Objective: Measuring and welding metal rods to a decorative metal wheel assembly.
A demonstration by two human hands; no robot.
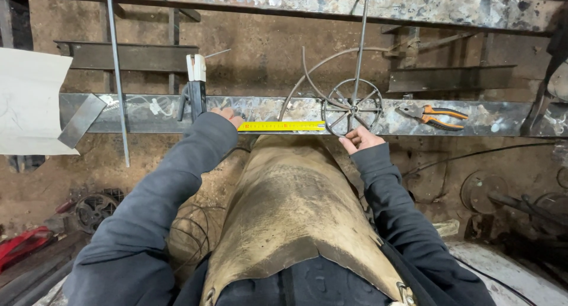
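Observation:
A yellow tape measure (pixel 281 126) lies stretched along the front edge of a scorched steel bench beam (pixel 148 113). My left hand (pixel 228 116) presses on its left end. My right hand (pixel 358 139) holds the tape's right end, just below a small spoked wire wheel (pixel 352 106) that rests on the beam. A thin rod (pixel 359 42) and curved wires (pixel 310 75) rise from the wheel. A worn leather apron (pixel 293 205) covers my front, and dark sleeves cover both arms.
Orange-handled pliers (pixel 436 116) lie on the beam to the right. A clamp (pixel 195 84) stands left of my left hand; a flat steel strip (pixel 81 121) and a thin upright rod (pixel 117 75) further left. A white sheet (pixel 29 102) hangs at far left. Scrap wheels (pixel 93 210) lie on the dirt floor.

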